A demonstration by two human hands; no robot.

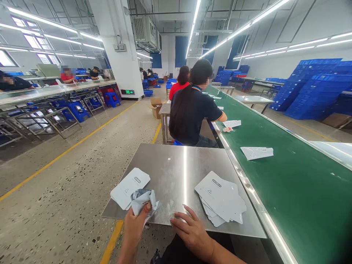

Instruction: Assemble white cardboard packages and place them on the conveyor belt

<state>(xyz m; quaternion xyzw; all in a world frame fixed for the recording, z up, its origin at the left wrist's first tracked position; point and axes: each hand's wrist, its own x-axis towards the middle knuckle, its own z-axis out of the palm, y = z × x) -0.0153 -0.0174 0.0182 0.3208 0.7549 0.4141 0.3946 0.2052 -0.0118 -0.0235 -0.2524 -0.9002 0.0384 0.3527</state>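
Currently, head view: left hand (135, 223) has its fingers closed on a crumpled grey pouch (143, 200) at the steel desk (176, 165) near edge. Right hand (192, 233) rests flat on the desk, fingers spread, holding nothing, just left of the white pouch stack (221, 198).

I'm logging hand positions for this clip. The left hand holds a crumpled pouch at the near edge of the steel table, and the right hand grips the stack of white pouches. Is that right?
Not quite. In the head view the right hand rests flat on the steel table, empty, beside the stack of white pouches and not touching it. The left hand does hold the crumpled pouch at the near edge.
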